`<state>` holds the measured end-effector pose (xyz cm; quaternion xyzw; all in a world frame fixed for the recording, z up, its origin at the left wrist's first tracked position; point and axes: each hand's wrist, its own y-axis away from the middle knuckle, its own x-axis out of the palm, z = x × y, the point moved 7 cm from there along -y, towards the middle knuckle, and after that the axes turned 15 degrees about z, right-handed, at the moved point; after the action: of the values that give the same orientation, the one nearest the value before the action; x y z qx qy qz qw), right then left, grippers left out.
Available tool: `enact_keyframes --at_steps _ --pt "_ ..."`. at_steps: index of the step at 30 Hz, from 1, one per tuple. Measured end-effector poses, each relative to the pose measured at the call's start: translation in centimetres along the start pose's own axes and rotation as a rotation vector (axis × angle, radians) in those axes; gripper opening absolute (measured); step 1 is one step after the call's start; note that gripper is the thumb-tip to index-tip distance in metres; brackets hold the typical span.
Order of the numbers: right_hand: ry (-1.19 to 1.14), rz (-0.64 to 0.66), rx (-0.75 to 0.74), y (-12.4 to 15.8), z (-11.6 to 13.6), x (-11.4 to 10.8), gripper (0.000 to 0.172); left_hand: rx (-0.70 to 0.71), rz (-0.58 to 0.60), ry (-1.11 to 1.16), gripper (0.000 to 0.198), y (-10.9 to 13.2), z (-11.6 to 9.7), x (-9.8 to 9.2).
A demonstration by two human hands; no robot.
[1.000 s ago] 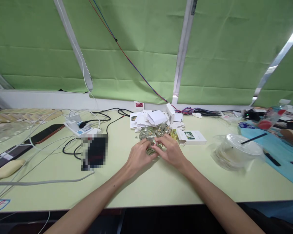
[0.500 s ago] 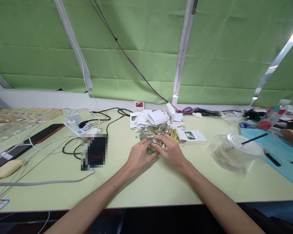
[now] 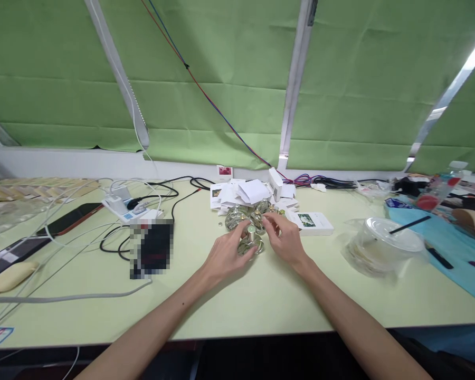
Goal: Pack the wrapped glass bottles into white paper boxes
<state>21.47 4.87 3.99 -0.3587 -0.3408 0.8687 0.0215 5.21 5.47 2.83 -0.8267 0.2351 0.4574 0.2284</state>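
A round, clear glass bottle [image 3: 256, 244] with a pale green-topped neck stands on the table in front of me. My left hand [image 3: 229, 252] is closed around its left side, index finger behind and thumb in front. To the right, my right hand [image 3: 285, 238] hovers with curled fingers, thumb and fingertips slightly apart; I see nothing between them. Its fingertips are close to several similar round glass pieces [image 3: 234, 216] with gold-coloured necks, heaped just behind. A small round piece [image 3: 220, 224] lies left of the heap.
White folded papers [image 3: 254, 191] and a small white box [image 3: 276, 182] are piled behind the glass. A flat white box [image 3: 320, 224] lies to the right, near a lidded plastic cup [image 3: 396, 237] with a black straw. Cables and a power strip [image 3: 132, 211] are on the left.
My right hand has moved off the bottle's top, a little up and right. My left hand has spread, so the bottle and its green top now show between the hands.
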Motion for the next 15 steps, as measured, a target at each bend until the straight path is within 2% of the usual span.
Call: enact_keyframes --at_steps 6,15 --pt "-0.03 0.041 0.001 -0.13 0.29 0.21 0.029 0.0 0.012 0.066 0.052 -0.16 0.27 0.29" --pt "-0.05 0.089 -0.018 -0.15 0.43 0.66 0.027 -0.022 -0.001 0.034 0.047 -0.18 0.6 0.25"
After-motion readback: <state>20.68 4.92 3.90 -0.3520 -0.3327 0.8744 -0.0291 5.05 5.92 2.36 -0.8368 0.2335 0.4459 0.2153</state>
